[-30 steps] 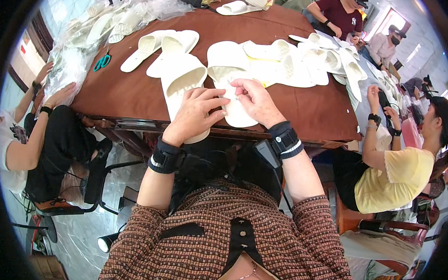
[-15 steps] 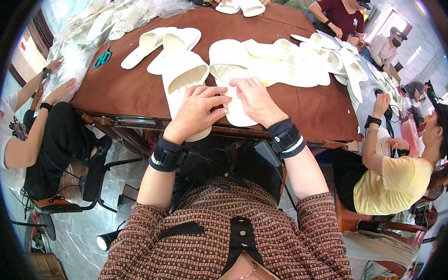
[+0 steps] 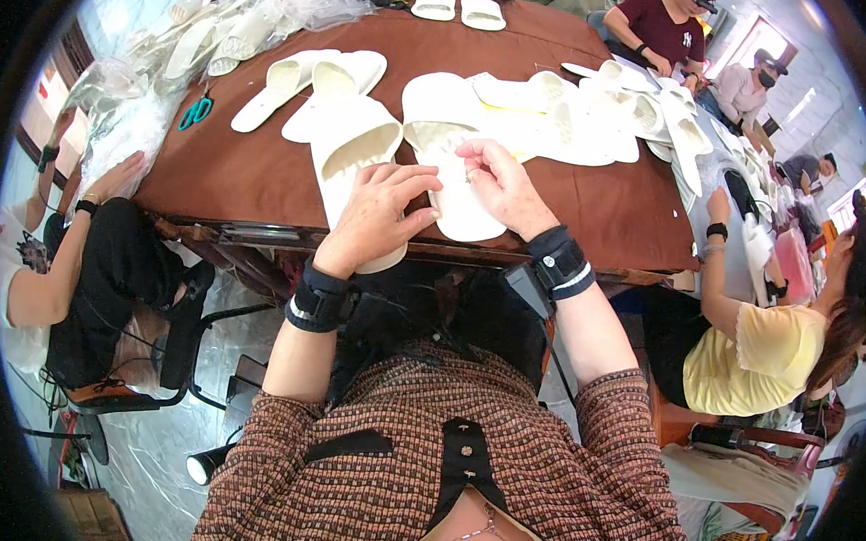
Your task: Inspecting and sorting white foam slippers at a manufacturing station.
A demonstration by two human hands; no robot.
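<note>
Two white slippers lie at the near table edge in front of me. Across the sole of the left slipper rests my left hand, its thumb apart from the fingers and its fingertips at the edge of the right slipper. Over the sole of that right slipper is my right hand, with thumb and forefinger pinched together. Whatever sits between them is too small to make out. Beyond the left slipper lies another pair of white slippers.
More white slippers are heaped to the right on the brown tablecloth. Teal scissors lie at the left, near plastic-wrapped slippers. People sit on both sides, one in a yellow top. A small pair stands at the far edge.
My right hand has drawn slightly right and its fingers have closed into a pinch. At the far edge, another person's hands have left the small pair, which now stands apart. The neighbour's arm at right has lowered.
</note>
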